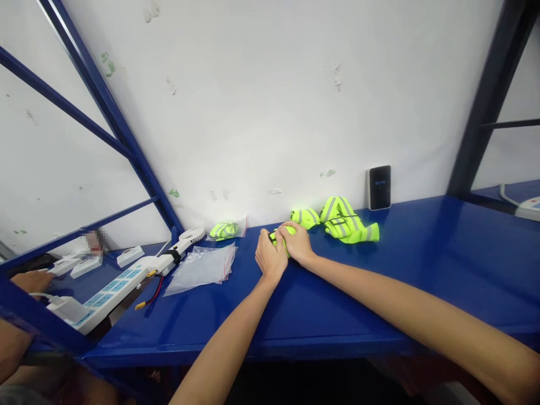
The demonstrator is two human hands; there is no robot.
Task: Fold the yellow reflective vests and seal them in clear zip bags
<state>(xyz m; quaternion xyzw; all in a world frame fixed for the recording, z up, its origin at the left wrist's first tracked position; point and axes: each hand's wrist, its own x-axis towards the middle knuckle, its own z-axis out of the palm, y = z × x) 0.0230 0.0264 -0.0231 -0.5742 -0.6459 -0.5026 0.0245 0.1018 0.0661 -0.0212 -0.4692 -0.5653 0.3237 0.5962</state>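
Both my hands are closed around a small folded bundle of neon-yellow reflective vest (280,238) at the middle of the blue table. My left hand (270,256) wraps it from the left, and my right hand (298,243) presses on it from the right. Much of the bundle is hidden by my fingers. Just behind my right hand lies a rolled reflective vest (305,217) with grey stripes. A looser crumpled reflective vest (343,221) rests to its right. On the left, another folded vest (223,230) sits inside a clear zip bag.
Flat clear zip bags (201,270) are stacked left of my hands. Beyond them are a white fan (192,234), a long power strip (113,289) and a red-black cable (157,289). A phone-like device (379,188) leans on the wall. Another person's hand (34,281) shows at far left.
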